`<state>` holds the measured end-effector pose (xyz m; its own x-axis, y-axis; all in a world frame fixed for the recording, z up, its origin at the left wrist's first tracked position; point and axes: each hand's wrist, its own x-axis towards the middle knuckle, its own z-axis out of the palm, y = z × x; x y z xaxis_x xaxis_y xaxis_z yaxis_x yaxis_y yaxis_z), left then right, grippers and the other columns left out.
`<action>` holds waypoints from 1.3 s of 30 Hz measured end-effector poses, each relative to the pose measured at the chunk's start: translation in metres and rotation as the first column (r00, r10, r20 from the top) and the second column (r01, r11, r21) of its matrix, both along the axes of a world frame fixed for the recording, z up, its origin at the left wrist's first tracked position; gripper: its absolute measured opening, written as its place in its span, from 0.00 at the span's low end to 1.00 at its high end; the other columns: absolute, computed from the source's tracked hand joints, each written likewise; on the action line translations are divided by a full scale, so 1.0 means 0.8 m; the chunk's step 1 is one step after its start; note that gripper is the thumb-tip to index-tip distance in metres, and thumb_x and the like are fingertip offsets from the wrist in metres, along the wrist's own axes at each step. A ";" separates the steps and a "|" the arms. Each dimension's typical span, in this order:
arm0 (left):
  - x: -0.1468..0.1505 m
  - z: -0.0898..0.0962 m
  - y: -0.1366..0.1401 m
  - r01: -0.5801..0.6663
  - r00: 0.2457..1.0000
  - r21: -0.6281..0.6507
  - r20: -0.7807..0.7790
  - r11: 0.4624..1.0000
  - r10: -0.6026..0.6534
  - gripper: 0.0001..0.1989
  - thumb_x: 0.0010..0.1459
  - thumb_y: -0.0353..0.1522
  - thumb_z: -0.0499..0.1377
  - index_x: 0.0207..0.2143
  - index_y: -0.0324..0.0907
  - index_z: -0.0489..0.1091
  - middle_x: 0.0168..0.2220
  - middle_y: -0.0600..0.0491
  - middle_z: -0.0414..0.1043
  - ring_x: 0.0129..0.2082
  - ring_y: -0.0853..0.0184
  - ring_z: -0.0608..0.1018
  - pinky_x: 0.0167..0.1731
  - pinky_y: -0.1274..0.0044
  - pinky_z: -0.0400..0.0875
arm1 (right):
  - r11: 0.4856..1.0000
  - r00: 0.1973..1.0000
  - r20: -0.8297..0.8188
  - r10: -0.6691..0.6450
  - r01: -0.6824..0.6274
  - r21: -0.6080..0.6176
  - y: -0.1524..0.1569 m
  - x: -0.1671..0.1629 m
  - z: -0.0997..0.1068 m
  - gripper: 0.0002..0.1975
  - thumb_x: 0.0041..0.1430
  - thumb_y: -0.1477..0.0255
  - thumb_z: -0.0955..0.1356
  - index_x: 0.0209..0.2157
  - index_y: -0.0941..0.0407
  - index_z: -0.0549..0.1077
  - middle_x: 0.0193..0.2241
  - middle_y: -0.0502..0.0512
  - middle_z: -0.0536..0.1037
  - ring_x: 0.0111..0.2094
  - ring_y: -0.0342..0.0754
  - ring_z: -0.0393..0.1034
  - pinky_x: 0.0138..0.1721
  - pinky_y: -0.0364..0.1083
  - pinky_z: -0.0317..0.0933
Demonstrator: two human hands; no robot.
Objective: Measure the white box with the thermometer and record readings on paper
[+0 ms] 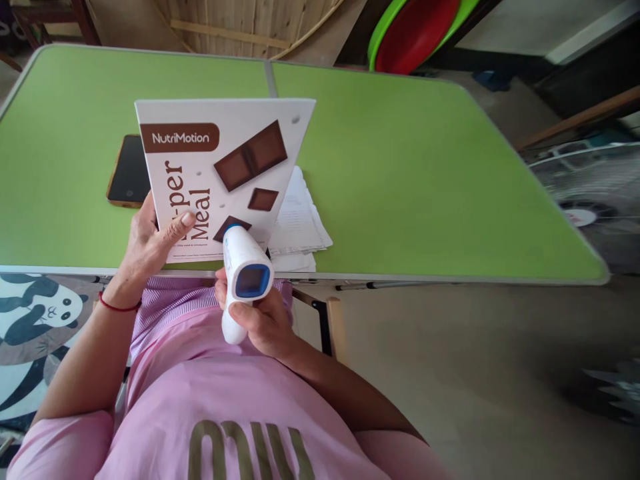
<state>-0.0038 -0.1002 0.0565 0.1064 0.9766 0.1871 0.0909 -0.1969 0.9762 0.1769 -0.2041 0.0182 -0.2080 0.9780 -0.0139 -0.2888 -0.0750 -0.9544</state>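
Observation:
My left hand [153, 237] grips the lower left edge of a white NutriMotion box [260, 133], its thumb across the front. Chocolate pieces and the word "Meal" are printed on that face, which is tilted toward me over the table's near edge. A white infrared thermometer [245, 257] with a blue-rimmed, dark screen is in my right hand [263, 320]. Its handle sits between my thumb and fingers, and its front end points at the lower part of the box. Some of my right fingers are hidden behind the handle.
A phone [129, 172] lies on the green table [425, 180], partly behind the box. Papers [300, 223] rest right of the box at the near edge. Beyond the table are a red basin [417, 30] and a green one. A fan [590, 187] stands at the right.

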 end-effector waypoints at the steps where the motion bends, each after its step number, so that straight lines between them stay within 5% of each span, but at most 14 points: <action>1: 0.000 0.000 0.000 0.004 1.000 0.000 0.008 1.000 -0.004 0.32 0.50 0.53 0.69 0.50 0.42 0.72 0.45 0.45 0.79 0.48 0.47 0.80 0.48 0.57 0.77 | 1.000 1.000 -0.002 -0.001 0.001 0.006 0.000 0.000 0.000 0.15 0.53 0.56 0.72 0.32 0.53 0.70 0.28 0.50 0.69 0.30 0.45 0.61 0.32 0.48 0.58; 19: -0.001 -0.001 0.001 -0.013 1.000 0.002 0.007 1.000 0.013 0.33 0.50 0.53 0.69 0.50 0.41 0.72 0.46 0.44 0.79 0.49 0.47 0.79 0.50 0.59 0.75 | 0.999 0.999 -0.034 -0.009 0.008 -0.051 -0.001 0.006 0.006 0.17 0.49 0.58 0.75 0.35 0.53 0.72 0.28 0.48 0.69 0.27 0.43 0.61 0.30 0.46 0.58; 27: -0.001 0.004 0.000 -0.001 1.000 -0.003 0.001 1.000 0.001 0.33 0.50 0.53 0.69 0.50 0.41 0.73 0.47 0.44 0.78 0.50 0.47 0.79 0.50 0.60 0.76 | 0.947 0.938 0.133 -0.321 0.322 0.010 -0.001 0.040 0.030 0.13 0.50 0.61 0.75 0.35 0.52 0.75 0.27 0.48 0.73 0.27 0.44 0.64 0.30 0.47 0.62; 33: -0.018 0.021 0.005 -0.064 0.946 0.061 -0.313 0.996 0.080 0.33 0.48 0.59 0.66 0.42 0.40 0.75 0.39 0.44 0.80 0.41 0.47 0.80 0.41 0.57 0.76 | 0.912 0.887 0.213 -0.410 0.394 0.113 0.009 0.065 0.031 0.13 0.53 0.58 0.73 0.35 0.52 0.74 0.28 0.49 0.74 0.28 0.45 0.66 0.31 0.48 0.64; 36: -0.019 0.027 0.007 0.025 0.967 0.040 -0.254 0.999 -0.014 0.33 0.51 0.58 0.65 0.47 0.40 0.74 0.44 0.44 0.79 0.46 0.46 0.79 0.44 0.56 0.74 | 0.860 0.787 0.364 -0.498 0.395 0.323 0.024 0.090 0.038 0.13 0.56 0.57 0.71 0.35 0.52 0.74 0.28 0.51 0.75 0.29 0.47 0.68 0.31 0.49 0.65; 39: -0.013 0.025 0.013 0.070 0.980 0.064 -0.191 0.996 -0.057 0.33 0.53 0.56 0.65 0.50 0.41 0.72 0.48 0.46 0.78 0.50 0.46 0.77 0.49 0.55 0.72 | 0.756 0.474 0.593 -0.651 0.341 0.559 0.046 0.128 0.034 0.14 0.57 0.58 0.69 0.38 0.53 0.74 0.30 0.55 0.75 0.31 0.51 0.70 0.33 0.51 0.66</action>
